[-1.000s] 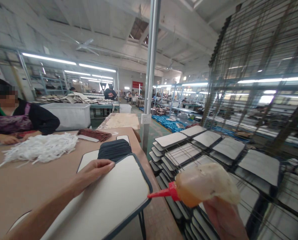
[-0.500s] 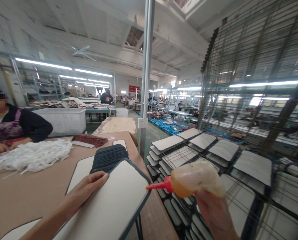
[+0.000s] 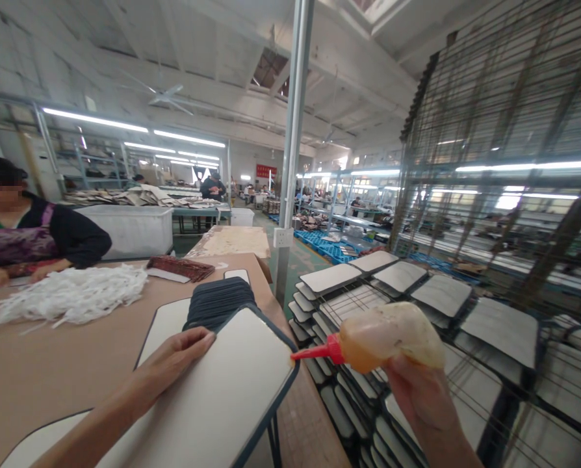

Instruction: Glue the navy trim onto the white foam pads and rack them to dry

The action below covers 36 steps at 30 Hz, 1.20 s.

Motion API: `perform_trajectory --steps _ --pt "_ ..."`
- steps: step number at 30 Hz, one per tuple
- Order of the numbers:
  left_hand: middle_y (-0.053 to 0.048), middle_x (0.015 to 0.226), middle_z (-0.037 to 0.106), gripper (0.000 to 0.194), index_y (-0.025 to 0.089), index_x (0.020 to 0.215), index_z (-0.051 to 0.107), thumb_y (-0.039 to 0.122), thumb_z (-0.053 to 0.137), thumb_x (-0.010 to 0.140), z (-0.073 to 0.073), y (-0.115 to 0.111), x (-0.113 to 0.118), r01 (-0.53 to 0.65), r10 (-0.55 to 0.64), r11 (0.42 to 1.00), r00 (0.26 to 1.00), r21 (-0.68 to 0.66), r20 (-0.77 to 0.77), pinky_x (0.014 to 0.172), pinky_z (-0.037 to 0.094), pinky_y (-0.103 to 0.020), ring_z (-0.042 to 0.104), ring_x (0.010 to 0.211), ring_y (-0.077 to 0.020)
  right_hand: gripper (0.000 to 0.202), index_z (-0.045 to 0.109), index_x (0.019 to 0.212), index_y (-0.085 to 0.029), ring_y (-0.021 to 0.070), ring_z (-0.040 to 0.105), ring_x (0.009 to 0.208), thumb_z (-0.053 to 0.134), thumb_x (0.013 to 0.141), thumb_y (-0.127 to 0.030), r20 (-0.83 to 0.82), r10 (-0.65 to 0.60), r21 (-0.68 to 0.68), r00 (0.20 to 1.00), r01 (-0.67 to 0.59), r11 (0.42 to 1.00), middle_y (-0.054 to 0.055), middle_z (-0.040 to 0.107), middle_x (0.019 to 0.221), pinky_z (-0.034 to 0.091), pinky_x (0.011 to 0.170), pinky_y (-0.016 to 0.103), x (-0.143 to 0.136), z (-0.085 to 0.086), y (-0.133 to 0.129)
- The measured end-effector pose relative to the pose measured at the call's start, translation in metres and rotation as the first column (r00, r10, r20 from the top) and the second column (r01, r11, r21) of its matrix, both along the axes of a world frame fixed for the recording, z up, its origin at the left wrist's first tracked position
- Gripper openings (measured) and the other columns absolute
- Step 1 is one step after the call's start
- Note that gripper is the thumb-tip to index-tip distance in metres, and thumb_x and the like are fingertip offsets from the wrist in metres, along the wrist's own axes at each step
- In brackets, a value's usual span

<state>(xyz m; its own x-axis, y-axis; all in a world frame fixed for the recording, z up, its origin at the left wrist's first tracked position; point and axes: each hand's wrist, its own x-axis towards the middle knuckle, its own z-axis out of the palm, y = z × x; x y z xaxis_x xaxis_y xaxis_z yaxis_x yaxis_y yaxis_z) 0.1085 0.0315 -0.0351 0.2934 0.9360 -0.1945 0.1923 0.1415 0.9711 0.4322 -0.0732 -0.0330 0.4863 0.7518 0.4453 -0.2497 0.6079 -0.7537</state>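
My left hand (image 3: 186, 354) grips a white flat panel (image 3: 207, 396) with rounded corners and a dark edge, thumb on its face; the other fingers are partly hidden. My right hand (image 3: 420, 396) is closed around a soft, translucent squeeze bottle (image 3: 392, 335) of amber liquid, probably glue. Its red nozzle (image 3: 320, 352) points left, with the tip at the panel's right corner. A small yellowish smear shows on the corner by the tip. Just beyond the panel, a stack of dark strips or folded cloth (image 3: 219, 302) lies on another white panel (image 3: 161, 325).
A brown table (image 3: 76, 351) bears a heap of white strips (image 3: 76, 296) and a dark red bundle (image 3: 180, 268). At the left sits a co-worker (image 3: 76, 234). Wire racks (image 3: 363, 299) loaded with white panels stand close on the right. A metal post (image 3: 290, 162) rises beyond the table.
The view has shifted slightly, so the surroundings appear a little further right. The nozzle tip has moved slightly up along the panel's corner, where the yellowish smear now shows. Both hands keep their holds.
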Motion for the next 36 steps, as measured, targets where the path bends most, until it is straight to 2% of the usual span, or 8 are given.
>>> perform_trajectory --steps 4,10,14,17,21,24,30,36 --pt "0.005 0.058 0.057 0.042 0.02 0.069 0.055 0.058 0.07 0.061 -0.003 -0.003 0.001 -0.017 0.018 1.0 1.0 -0.005 0.009 0.047 0.036 -0.02 0.049 0.054 -0.0126 0.045 0.067 0.106 -0.03 0.0213 0.065 0.088 0.08 0.063 -0.021 -0.014 0.025 0.0 1.0 -0.025 1.0 0.001 0.072 0.092 0.051 0.085 0.034 0.001 0.003 0.001" --pt "0.005 0.057 0.056 0.038 0.02 0.069 0.054 0.054 0.071 0.062 -0.001 -0.007 -0.001 -0.014 0.014 1.0 1.0 -0.011 0.025 0.045 0.035 -0.019 0.047 0.053 -0.012 0.054 0.066 0.11 -0.028 0.0199 0.065 0.083 0.083 0.06 -0.021 -0.004 0.072 0.036 0.997 -0.072 0.997 0.002 0.072 0.091 0.053 0.079 0.03 0.0 0.01 0.002" --pt "0.005 0.058 0.056 0.034 0.02 0.07 0.054 0.048 0.072 0.063 -0.002 -0.007 -0.003 -0.013 0.015 0.999 0.998 -0.042 0.062 0.046 0.036 -0.018 0.048 0.054 -0.0115 0.055 0.065 0.111 -0.028 0.0212 0.066 0.08 0.082 0.06 -0.022 -0.003 0.032 0.014 0.999 -0.032 0.999 0.003 0.072 0.088 0.055 0.077 0.033 0.002 0.003 0.001" --pt "0.006 0.059 0.056 0.036 0.02 0.072 0.053 0.05 0.071 0.066 -0.005 -0.007 -0.003 0.015 -0.009 0.998 0.996 -0.056 0.09 0.046 0.036 -0.018 0.048 0.053 -0.0106 0.056 0.066 0.11 -0.029 0.0226 0.066 0.08 0.083 0.057 -0.022 -0.036 0.019 0.008 0.999 -0.019 1.0 0.004 0.072 0.089 0.056 0.076 0.035 0.0 -0.005 0.001" --pt "0.006 0.06 0.057 0.037 0.02 0.074 0.053 0.053 0.068 0.069 -0.01 -0.006 -0.002 0.003 0.005 0.998 0.992 -0.06 0.128 0.047 0.036 -0.018 0.049 0.054 -0.0104 0.056 0.066 0.11 -0.031 0.0203 0.066 0.085 0.083 0.059 -0.018 -0.101 -0.001 0.032 0.995 0.004 0.999 0.002 0.072 0.093 0.055 0.079 0.03 -0.003 -0.013 0.0" --pt "0.006 0.06 0.057 0.04 0.02 0.074 0.052 0.054 0.071 0.067 -0.014 -0.005 0.0 -0.018 0.033 0.996 0.986 -0.09 0.166 0.047 0.037 -0.018 0.05 0.054 -0.0105 0.057 0.066 0.111 -0.03 0.0191 0.066 0.082 0.083 0.058 -0.018 -0.112 -0.02 0.024 0.994 0.023 0.999 0.002 0.072 0.091 0.055 0.076 0.028 -0.006 -0.014 -0.001" --pt "0.007 0.06 0.057 0.042 0.02 0.073 0.052 0.053 0.075 0.062 -0.021 -0.001 0.008 -0.039 0.066 0.992 0.971 -0.117 0.23 0.047 0.039 -0.018 0.05 0.053 -0.0099 0.052 0.067 0.107 -0.028 0.0209 0.066 0.083 0.083 0.058 -0.022 -0.088 -0.065 0.029 0.994 0.068 0.997 0.003 0.072 0.092 0.055 0.077 0.032 -0.007 -0.012 -0.001" --pt "0.005 0.062 0.061 0.041 0.02 0.075 0.055 0.053 0.075 0.062 -0.02 0.001 0.021 -0.015 0.046 0.992 0.968 -0.125 0.248 0.048 0.04 -0.019 0.053 0.054 -0.0111 0.054 0.067 0.106 -0.029 0.0195 0.066 0.08 0.084 0.056 -0.021 -0.111 -0.079 0.016 0.991 0.081 0.997 0.002 0.072 0.089 0.055 0.074 0.028 -0.003 -0.018 -0.002"
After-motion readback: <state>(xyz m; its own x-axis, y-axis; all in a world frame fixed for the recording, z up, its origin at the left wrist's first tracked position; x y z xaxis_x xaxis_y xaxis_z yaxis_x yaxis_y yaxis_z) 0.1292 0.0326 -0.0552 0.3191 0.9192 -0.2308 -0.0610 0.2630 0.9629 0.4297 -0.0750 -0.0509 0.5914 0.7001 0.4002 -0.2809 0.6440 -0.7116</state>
